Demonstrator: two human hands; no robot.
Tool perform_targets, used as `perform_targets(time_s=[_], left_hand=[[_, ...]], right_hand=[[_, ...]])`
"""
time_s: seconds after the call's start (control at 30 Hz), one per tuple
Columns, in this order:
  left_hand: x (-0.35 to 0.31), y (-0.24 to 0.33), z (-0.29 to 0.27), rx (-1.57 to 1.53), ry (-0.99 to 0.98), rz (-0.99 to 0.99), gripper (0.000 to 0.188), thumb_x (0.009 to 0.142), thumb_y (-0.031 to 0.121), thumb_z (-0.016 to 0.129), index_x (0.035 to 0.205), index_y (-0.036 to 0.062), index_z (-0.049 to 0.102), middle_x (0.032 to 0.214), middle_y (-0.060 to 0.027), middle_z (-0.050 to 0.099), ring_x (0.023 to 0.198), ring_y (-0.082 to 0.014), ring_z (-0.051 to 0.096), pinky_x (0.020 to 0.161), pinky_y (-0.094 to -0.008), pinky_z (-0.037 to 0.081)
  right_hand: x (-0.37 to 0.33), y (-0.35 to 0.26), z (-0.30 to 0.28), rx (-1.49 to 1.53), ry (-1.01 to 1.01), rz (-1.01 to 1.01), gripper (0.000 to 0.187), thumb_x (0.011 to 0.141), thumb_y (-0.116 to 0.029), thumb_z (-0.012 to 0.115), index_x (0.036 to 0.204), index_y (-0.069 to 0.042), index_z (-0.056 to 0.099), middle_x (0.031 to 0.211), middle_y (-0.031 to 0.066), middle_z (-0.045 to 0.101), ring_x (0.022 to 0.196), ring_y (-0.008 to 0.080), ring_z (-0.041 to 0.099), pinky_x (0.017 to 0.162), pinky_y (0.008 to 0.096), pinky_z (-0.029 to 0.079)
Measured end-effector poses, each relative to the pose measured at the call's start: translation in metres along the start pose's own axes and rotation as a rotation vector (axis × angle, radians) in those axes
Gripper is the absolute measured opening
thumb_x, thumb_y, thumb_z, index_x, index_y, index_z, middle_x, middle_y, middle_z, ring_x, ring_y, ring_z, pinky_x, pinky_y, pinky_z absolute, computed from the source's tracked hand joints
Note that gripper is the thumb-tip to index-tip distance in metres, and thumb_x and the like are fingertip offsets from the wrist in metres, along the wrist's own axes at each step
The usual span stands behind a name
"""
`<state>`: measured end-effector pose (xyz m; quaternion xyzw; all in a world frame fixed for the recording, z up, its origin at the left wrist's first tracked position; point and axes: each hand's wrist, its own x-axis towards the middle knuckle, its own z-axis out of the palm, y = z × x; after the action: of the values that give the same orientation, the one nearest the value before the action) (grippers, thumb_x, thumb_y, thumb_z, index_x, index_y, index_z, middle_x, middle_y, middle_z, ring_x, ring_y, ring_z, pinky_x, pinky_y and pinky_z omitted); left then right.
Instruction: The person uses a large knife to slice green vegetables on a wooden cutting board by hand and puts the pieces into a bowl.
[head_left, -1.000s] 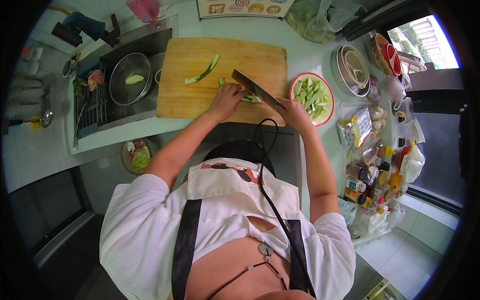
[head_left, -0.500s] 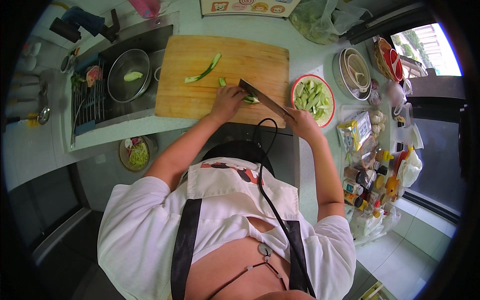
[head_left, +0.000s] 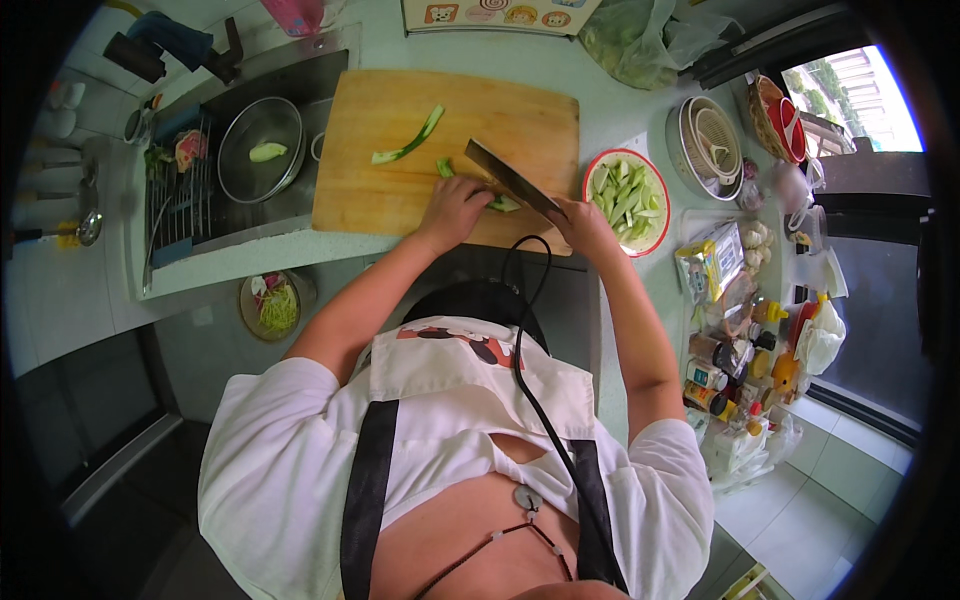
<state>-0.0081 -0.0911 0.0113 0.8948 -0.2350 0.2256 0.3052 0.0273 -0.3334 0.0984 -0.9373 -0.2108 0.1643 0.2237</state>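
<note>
On the wooden cutting board (head_left: 350, 205), my left hand (head_left: 456, 210) presses its bent fingers onto a piece of green vegetable (head_left: 445, 168), gourd- or cucumber-like. Its far end shows past the fingers, and pale cut flesh shows on their right; the middle is hidden. My right hand (head_left: 588, 228) is closed round a cleaver-like kitchen knife (head_left: 508, 177). The handle is hidden in the fist, and the broad blade slants to the far left, just right of my left hand. Farther left on the board lies a curved, dark-skinned vegetable strip (head_left: 410, 137).
Right of the board, a red-rimmed plate (head_left: 641, 253) holds cut pale-green pieces. In the sink at left, a metal bowl (head_left: 226, 160) contains one vegetable piece. Nested baskets (head_left: 683, 150), bottles and packets crowd the right counter. A bin (head_left: 243, 312) with peelings stands below the sink.
My right hand and the knife have shifted left and away from me, the blade tip now farther up the board. My left hand has barely moved and stays on the vegetable piece.
</note>
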Motion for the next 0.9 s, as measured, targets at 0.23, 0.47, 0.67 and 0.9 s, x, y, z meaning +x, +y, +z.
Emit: perform_targets(time_s=[0.23,0.47,0.67,0.9], left_hand=[[0.001,0.005,-0.001,0.044,-0.005,0.014,0.024,0.073,0.007,0.060,0.097,0.0107,0.060,0.101,-0.0047,0.057,0.094,-0.0253,0.052,0.080,-0.0377,0.037],[-0.001,0.001,0.007,0.064,-0.004,0.017,0.025,0.073,0.008,0.060,0.098,0.0107,0.060,0.101,-0.0043,0.057,0.097,-0.0239,0.052,0.081,-0.0378,0.037],[0.000,0.004,0.007,0.071,0.010,0.032,0.022,0.073,0.008,0.061,0.094,0.0115,0.061,0.099,-0.0045,0.056,0.094,-0.0246,0.052,0.079,-0.0379,0.038],[-0.015,0.007,-0.012,0.069,-0.066,0.092,0.018,0.074,0.012,0.059,0.092,0.0108,0.061,0.098,-0.0056,0.056,0.093,-0.0261,0.052,0.078,-0.0388,0.039]], right_hand=[[-0.029,-0.012,-0.017,-0.032,-0.025,0.002,0.023,0.087,-0.021,0.053,0.102,-0.006,0.061,0.076,0.0206,0.061,0.075,0.0393,0.057,0.066,0.0469,0.046],[-0.038,-0.019,-0.030,-0.013,-0.088,0.036,0.024,0.087,-0.020,0.053,0.105,-0.005,0.060,0.076,0.0212,0.061,0.075,0.0391,0.058,0.066,0.0466,0.046],[-0.021,0.004,0.011,-0.036,-0.066,0.027,0.024,0.086,-0.020,0.054,0.103,-0.006,0.060,0.076,0.0225,0.061,0.073,0.0397,0.059,0.065,0.0475,0.046],[-0.005,-0.007,0.006,-0.023,-0.022,-0.029,0.024,0.086,-0.022,0.055,0.104,-0.008,0.061,0.078,0.0212,0.062,0.076,0.0389,0.059,0.067,0.0468,0.047]])
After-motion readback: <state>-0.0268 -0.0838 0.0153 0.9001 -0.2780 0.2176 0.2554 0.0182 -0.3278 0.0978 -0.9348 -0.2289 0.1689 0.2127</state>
